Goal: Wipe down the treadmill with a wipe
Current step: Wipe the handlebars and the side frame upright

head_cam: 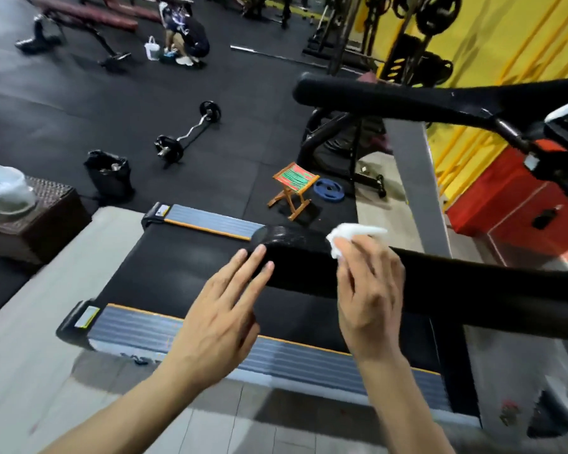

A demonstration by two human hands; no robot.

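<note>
The right hand (pixel 371 286) pinches a crumpled white wipe (pixel 348 237) against the near black handrail (pixel 473 290) of the treadmill (pixel 184 257), while the left hand (pixel 220 309) lies open, straight fingertips touching the rail's rounded end.

The treadmill (pixel 184 257) is black, with a dark belt between grey ribbed side rails edged in orange. Its near padded handrail (pixel 440 283) runs across above the belt. A crumpled white wipe (pixel 345 237) lies on that handrail near its rounded end.
</note>
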